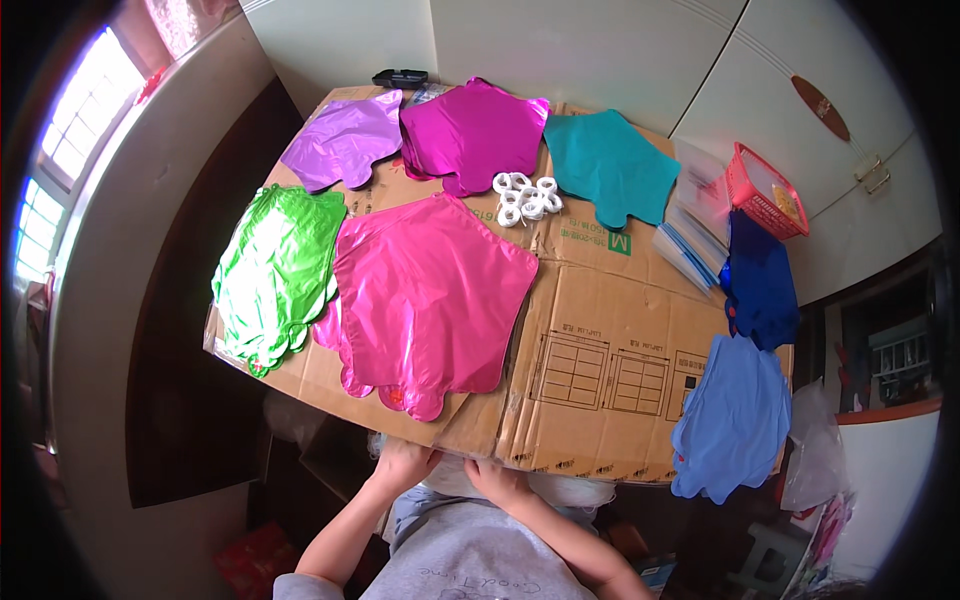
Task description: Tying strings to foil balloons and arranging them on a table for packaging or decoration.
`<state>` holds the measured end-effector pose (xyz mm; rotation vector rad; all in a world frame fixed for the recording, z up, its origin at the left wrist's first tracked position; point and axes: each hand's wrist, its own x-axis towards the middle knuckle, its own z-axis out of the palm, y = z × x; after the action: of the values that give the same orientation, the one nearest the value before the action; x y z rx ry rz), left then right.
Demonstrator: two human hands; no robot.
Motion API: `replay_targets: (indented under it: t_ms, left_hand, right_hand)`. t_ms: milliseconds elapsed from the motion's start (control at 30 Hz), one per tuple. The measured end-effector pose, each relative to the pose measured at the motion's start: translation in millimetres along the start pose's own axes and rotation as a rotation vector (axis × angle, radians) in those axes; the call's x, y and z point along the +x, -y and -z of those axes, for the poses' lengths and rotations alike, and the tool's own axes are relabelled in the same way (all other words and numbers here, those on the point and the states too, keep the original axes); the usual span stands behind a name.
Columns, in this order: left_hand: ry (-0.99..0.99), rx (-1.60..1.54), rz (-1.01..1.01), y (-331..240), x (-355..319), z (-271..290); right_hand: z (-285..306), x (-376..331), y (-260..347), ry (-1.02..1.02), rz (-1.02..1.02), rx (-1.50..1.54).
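Note:
My left hand (405,462) and my right hand (497,482) are at the near edge of a cardboard sheet (580,300) that covers the table. The cardboard edge hides the fingers of both, so I cannot make out what they hold, if anything. Just beyond my left hand lies a stack of flat pink foil balloons (430,290). Green foil balloons (275,270) are to its left. Farther back are lilac (345,140), magenta (475,135) and teal foil balloons (612,165). A cluster of small white string rolls (527,198) sits behind the pink stack.
Light blue foil balloons (733,415) overhang the right edge, with dark blue ones (762,275) behind them. Clear plastic packets (690,245) and a red basket (762,190) stand at the back right. A black tray (400,78) is at the far edge, before white cabinets (580,50).

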<state>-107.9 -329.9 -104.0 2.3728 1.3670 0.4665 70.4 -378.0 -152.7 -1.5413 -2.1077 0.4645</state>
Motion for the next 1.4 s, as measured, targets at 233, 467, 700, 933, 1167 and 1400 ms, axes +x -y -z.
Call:
replay_targets:
  t_ms: [233, 467, 700, 933, 1167, 1400]
  left_hand:
    - [0.146, 0.010, 0.164, 18, -10, 6]
    - [0.152, 0.017, 0.172, 25, -11, 8]
    - [0.003, -0.179, 0.211, 26, -13, 13]
    - [0.001, -0.187, 0.236, 28, -14, 13]
    - [0.126, -0.148, 0.225, 30, -13, 4]
    - [0.087, -0.549, 0.293, 33, -25, 34]
  right_hand:
    - [0, 1, 0, -0.057, 0.026, 0.020]
    - [19, 12, 13, -0.137, 0.043, 0.036]
    - [18, 7, 13, -0.076, -0.005, 0.139]
    - [14, 2, 16, 0.078, -0.055, 0.175]
    - [10, -3, 13, 0.090, -0.076, 0.236]
    - [41, 11, 33, -0.007, 0.009, 0.195]
